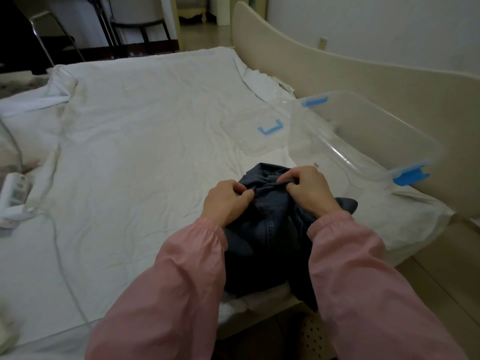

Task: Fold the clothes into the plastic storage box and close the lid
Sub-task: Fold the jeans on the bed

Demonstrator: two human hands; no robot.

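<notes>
A bunched pair of dark blue jeans (270, 229) lies at the near edge of the bed, part of it hanging over the side. My left hand (226, 201) pinches the waistband on the left. My right hand (309, 190) grips the same band a little to the right. Both arms wear pink sleeves. To the right stands the clear plastic storage box (368, 131) with blue latches, open and with nothing visible inside. Its clear lid (257, 131) with a blue clip lies flat on the sheet just left of the box.
The bed carries a wrinkled white sheet (135, 131). A cream headboard (324, 66) runs along the right side behind the box. A white power strip (14, 190) and its cable (65, 268) lie at the left. Chairs (140, 24) stand beyond the far end.
</notes>
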